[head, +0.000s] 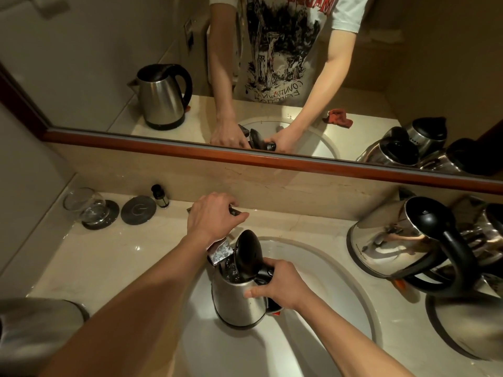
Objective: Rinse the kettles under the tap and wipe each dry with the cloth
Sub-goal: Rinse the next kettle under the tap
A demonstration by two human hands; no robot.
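Closest to me, at the near left edge of the counter [114, 257], I see part of a shiny kettle [35, 322], too blurry to tell more. At the near right edge sits another blurry kettle [468, 325].

In the middle is the white sink [326, 281]. My right hand [275, 284] holds a steel kettle [239, 297] over the sink, with its fingers curled around the black handle. The kettle's black lid [248, 253] stands open. The kettle's open top is right under the tap spout [220, 253]. I see water inside it.

My left hand [215, 216] reaches farther, to the back edge of the sink. Its fingers curl over the tap handle [236, 212] and grip it.

On the right side of the counter a big shiny kettle [394, 240] leans over, touching more kettles behind it.

At the far left corner of the counter a glass [84, 205] lies tipped on a dark coaster [109, 213]. Beside it is a round grey coaster [138, 210], then a small dark bottle [160, 195] by the wall.

Farthest away, the mirror [81, 63] shows a red cloth [337, 118] lying on the counter edge near the sink.
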